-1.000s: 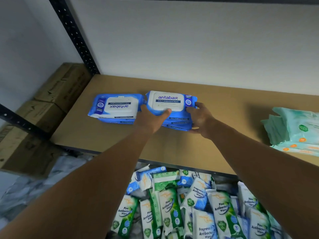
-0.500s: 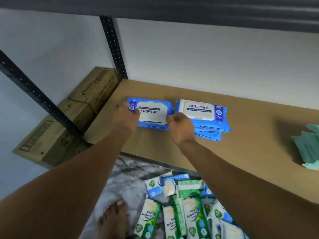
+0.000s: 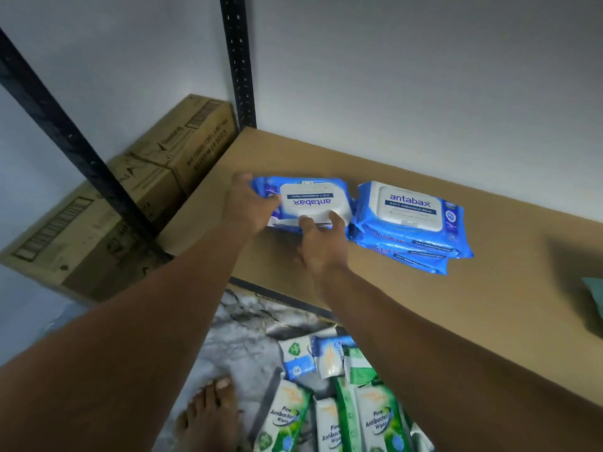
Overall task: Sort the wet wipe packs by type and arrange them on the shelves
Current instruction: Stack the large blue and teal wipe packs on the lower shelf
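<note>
Cardboard boxes (image 3: 81, 230) left, against white wall (image 3: 391, 76); marbled floor (image 3: 241, 340) below.

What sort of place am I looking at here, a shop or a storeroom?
Probably a storeroom or stock area: a plain board shelf on black metal uprights, cardboard cartons stacked beside it, and wipe packs piled on the floor.

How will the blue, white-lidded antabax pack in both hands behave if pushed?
The blue white-lidded antabax pack probably is stiff at its lid, soft at film edges. Glossy film likely slides on the brown shelf board; flat, unlikely to roll.
</note>
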The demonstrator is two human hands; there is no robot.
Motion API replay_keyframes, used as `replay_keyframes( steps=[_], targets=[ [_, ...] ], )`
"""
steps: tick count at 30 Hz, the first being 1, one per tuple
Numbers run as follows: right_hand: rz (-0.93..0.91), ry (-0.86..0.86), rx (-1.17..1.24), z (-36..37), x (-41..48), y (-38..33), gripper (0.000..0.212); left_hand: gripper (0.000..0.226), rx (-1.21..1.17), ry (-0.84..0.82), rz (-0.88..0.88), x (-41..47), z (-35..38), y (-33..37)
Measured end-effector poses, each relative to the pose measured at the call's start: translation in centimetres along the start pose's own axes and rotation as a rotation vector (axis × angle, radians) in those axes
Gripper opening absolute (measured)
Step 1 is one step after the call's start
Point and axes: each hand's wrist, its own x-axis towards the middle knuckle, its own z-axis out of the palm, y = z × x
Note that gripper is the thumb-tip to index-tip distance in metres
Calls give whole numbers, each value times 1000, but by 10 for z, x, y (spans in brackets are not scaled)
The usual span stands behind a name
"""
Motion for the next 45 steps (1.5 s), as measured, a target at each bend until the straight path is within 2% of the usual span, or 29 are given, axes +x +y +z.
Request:
replay_keyframes(
  steps=[2, 6, 7, 9, 10, 11, 14, 15, 17, 18, 21, 24, 25, 27, 29, 31, 32, 38, 45],
  targets=[
    [17, 3, 6, 4, -2, -1, 96, 73, -40, -36, -51, -7, -4, 5],
    [22, 11, 20, 9, -6, -7, 99, 90, -223, -238, -125, -20, -19, 1],
    [19, 13, 15, 10, -6, -9, 96, 83, -226, -286, -127, -23, -22, -1],
    [-6, 20, 9, 10, -3, -16, 81, 51, -192, -336, -111, -29, -27, -5],
    [-23, 20, 13, 9, -2, -21, 72, 35, -194, -336, -132, -29, -29, -5],
    [-38, 17, 10, 6, 1, -25, 65, 28, -200, -322, -166, -28, -31, -5],
    [-106, -19, -63, -5, 8, -40, 51, 64, -286, -295, -230, -18, -32, -12],
    [-141, -44, -117, -10, 10, -46, 47, 64, -320, -300, -242, -16, -30, -13],
    [-223, -92, -252, -21, 14, -58, 43, 36, -335, -307, -222, -22, -25, -5],
    [-257, -99, -328, -25, 17, -62, 41, 30, -330, -295, -209, -25, -21, -2],
    [-332, -91, -538, -37, 23, -68, 38, 53, -379, -293, -185, -32, -15, 3],
    [-455, -46, -638, -36, 26, -66, 32, 46, -425, -243, -214, -33, -11, 12],
    [-514, -15, -653, -34, 23, -66, 29, 41, -385, -218, -206, -31, -8, 14],
    [-651, 81, -694, -30, 16, -59, 28, 33, -145, -149, -83, -30, -2, 16],
    [-717, 194, -845, -30, 6, -47, 32, 44, 159, -82, 147, -31, 1, 11],
    [-711, 232, -1075, -34, -3, -29, 42, 60, 385, -127, 333, -35, 2, 5],
    [-694, 209, -1176, -37, -5, -21, 50, 65, 471, -163, 370, -36, 2, 1],
    [-638, 52, -1462, -45, 0, -13, 91, 75, 664, -146, 296, -33, 1, -11],
    [-580, 71, -1533, -40, 10, -31, 92, 74, 670, -98, 166, -35, 12, -5]
  ],
)
